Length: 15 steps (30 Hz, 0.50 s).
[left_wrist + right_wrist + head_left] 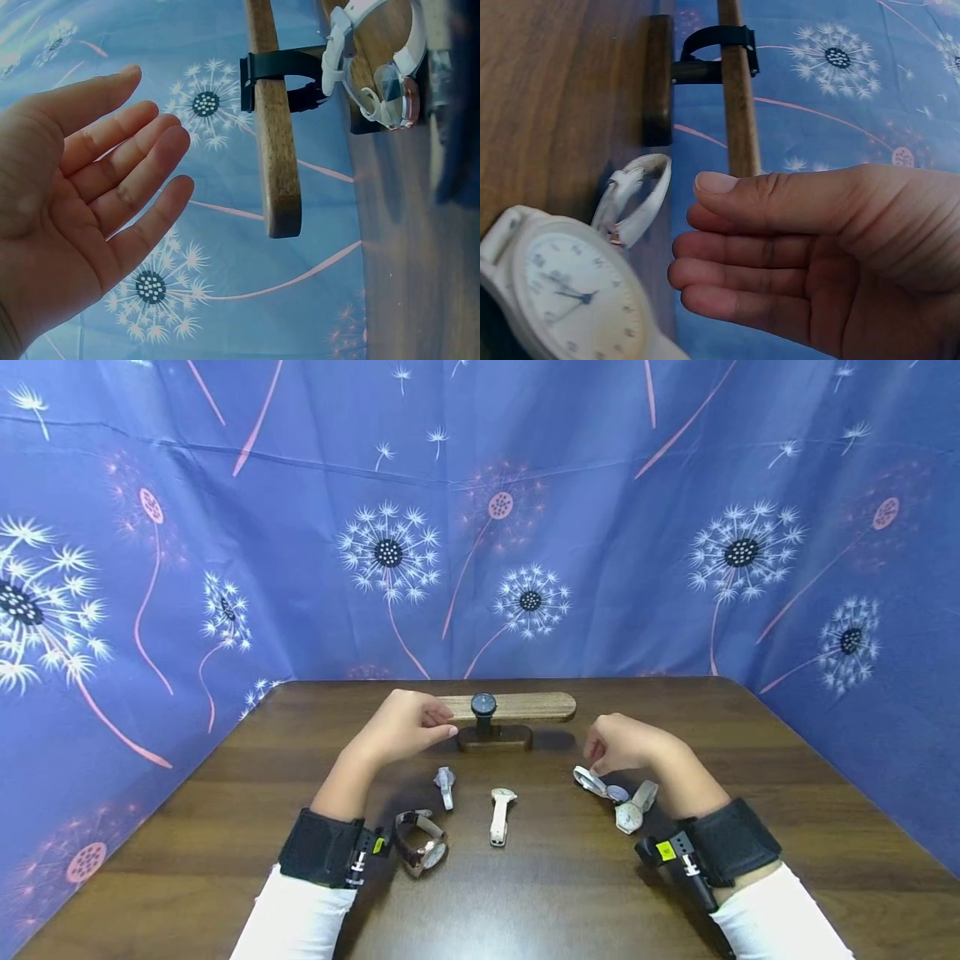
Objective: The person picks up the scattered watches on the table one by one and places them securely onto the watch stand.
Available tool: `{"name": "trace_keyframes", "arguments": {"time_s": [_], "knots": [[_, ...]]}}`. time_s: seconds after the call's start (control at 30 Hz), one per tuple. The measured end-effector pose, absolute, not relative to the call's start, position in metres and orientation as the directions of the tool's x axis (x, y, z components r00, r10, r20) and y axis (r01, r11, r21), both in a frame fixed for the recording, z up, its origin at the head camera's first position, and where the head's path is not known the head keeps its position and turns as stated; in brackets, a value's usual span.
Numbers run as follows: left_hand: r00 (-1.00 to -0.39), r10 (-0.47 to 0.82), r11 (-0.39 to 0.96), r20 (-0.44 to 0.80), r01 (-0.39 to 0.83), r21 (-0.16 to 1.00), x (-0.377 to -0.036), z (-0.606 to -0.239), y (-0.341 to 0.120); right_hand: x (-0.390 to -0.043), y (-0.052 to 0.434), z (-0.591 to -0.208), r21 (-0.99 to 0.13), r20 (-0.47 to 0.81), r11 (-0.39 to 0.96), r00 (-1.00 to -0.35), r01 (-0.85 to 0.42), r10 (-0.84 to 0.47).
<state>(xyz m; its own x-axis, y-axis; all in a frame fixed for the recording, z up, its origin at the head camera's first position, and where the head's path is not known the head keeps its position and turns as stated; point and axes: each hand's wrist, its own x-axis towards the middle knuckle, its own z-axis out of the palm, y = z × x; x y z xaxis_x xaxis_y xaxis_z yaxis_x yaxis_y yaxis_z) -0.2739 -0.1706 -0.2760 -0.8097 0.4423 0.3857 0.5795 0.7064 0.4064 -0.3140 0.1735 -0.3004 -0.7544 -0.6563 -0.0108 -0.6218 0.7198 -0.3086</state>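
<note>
My left hand [405, 725] hovers by the left end of a wooden watch stand [532, 707], its fingers relaxed and nothing in them. The left wrist view shows the palm [52, 232] apart from the bar [281, 180]. A black watch [483, 705] is strapped around that bar. On the right, my right hand [628, 743] is held over a white-strapped watch [591, 782] with a pale purple dial. Its loosely bent fingers [742, 251] hold nothing in the right wrist view. Just nearer lies another white watch [630, 815] with a round numbered dial.
A brown-strapped watch [420, 843] lies near my left wrist. Two light watches, a small lilac one [446, 787] and a white one [499, 818], lie in front of the stand on the brown wooden table [570, 893]. A blue dandelion-patterned cloth [600, 610] hangs behind.
</note>
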Motion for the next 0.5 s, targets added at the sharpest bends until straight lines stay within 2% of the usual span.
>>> {"name": "trace_keyframes", "arguments": {"time_s": [0.5], "knots": [[-0.799, 0.45, 0.705, 0.4, 0.592, 0.39, -0.269, -0.27, -0.168, -0.312, 0.172, -0.313, -0.351, -0.181, 0.787, -0.787, -0.508, -0.589]]}}
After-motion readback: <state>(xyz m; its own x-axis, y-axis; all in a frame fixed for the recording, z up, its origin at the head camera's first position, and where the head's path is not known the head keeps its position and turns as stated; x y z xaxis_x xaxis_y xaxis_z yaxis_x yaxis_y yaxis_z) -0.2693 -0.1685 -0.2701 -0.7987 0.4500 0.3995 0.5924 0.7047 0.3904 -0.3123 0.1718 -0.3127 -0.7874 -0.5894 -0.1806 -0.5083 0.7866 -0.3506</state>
